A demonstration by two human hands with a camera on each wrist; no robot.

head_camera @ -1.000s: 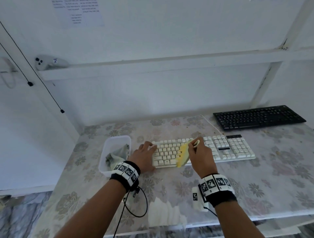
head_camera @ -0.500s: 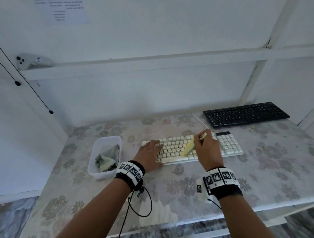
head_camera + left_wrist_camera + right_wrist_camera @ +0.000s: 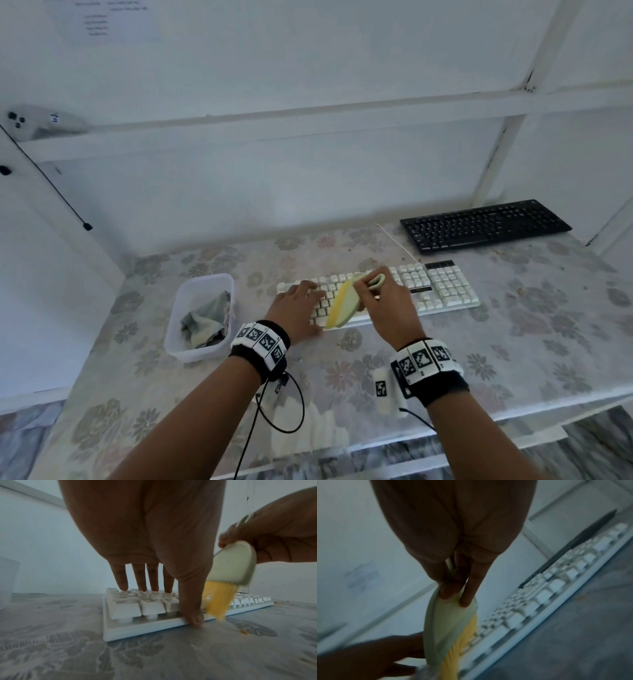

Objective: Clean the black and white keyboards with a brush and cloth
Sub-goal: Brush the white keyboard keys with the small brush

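The white keyboard (image 3: 442, 287) lies across the middle of the flowered table. My left hand (image 3: 298, 308) rests flat on its left end, straight fingers (image 3: 122, 580) on the keys and thumb against the front edge. My right hand (image 3: 383, 305) grips a pale green brush (image 3: 346, 305) with yellow bristles (image 3: 217, 601), which touch the keys near the front edge just right of the left hand. In the right wrist view my fingers (image 3: 467, 588) pinch the brush (image 3: 443, 632) by its handle above the white keyboard (image 3: 547, 596). The black keyboard (image 3: 483, 224) lies at the back right.
A clear plastic tub (image 3: 202, 353) holding a crumpled cloth (image 3: 205, 322) stands left of the white keyboard. The keyboard's white cable (image 3: 394, 241) runs to the back. Orange crumbs (image 3: 243, 631) lie on the table by the keyboard's front edge. A wall and shelf rail close the back.
The brush has swept down the keys toward the front edge, after being higher up half a second ago. The left hand stays on the keyboard's left end. The head view shifted slightly.
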